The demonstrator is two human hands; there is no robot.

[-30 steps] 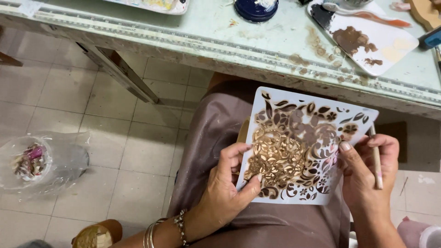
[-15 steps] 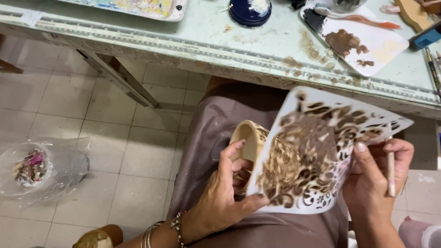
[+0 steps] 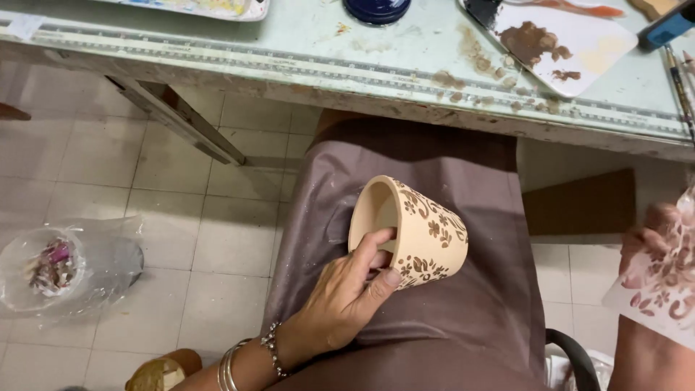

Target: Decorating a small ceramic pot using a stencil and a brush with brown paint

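Two hands are in view, each occupied with one item. Left hand (image 3: pixel 346 289): closed on the rim of the clay pot (image 3: pixel 413 230), thumb pressed against the outer wall, fingers hooked inside the mouth. Pot position: lying on its side on the lap, on the brown skirt (image 3: pixel 427 289), mouth facing left and slightly far. Pot surface: pale tan clay with a brown floral pattern across the outer wall. Metal bracelets (image 3: pixel 242 362) sit at the left wrist.

Right hand (image 3: pixel 651 239): at the right edge of the scene, well apart from the pot, gripping the translucent stencil sheet (image 3: pixel 662 279). Fingers are seen through the sheet, closed on its far part. Stencil carries brown paint around its cut-out shapes.

Far side: pale green table (image 3: pixel 304 43) with paint smears. A white palette (image 3: pixel 572 51) with brown paint lies on it at the right; a dark blue lid (image 3: pixel 376 9) sits near its far edge. A clear plastic bag (image 3: pixel 69 268) lies on the tiled floor (image 3: pixel 203 253) at the left.
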